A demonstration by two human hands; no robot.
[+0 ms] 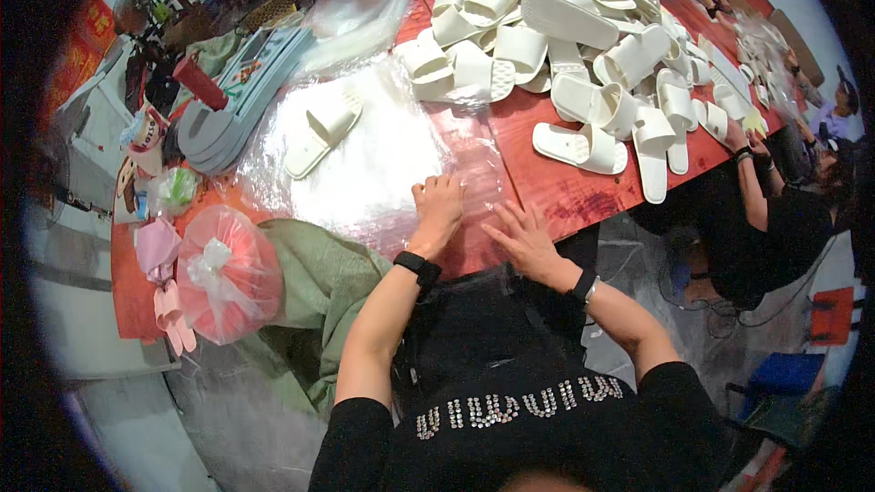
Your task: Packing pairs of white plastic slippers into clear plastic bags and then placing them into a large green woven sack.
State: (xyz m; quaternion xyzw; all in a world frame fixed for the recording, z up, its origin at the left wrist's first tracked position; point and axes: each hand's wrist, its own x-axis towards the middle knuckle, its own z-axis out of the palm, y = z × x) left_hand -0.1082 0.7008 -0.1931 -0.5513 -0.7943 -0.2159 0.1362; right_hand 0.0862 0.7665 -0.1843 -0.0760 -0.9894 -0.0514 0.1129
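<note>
My left hand (pixel 439 210) rests on a stack of clear plastic bags (pixel 383 146) on the red table, its fingers bent a little and apart. By the table's near edge, my right hand (pixel 527 241) lies with fingers spread over the edge of the plastic, gripping nothing that I can see. A single white slipper (pixel 324 135) lies slantwise on the bags, farther off to the left. Beyond my right hand another white slipper (pixel 581 148) lies at the near side of a large heap of white slippers (pixel 570 23).
Grey-blue big slippers (pixel 241 109) and a red cylinder (pixel 199 82) crowd the table's left side. A clear bag with something red (pixel 228 278) hangs at the near left edge, beside pink slippers (pixel 171 314). To the right a person in black (pixel 761 228) handles slippers.
</note>
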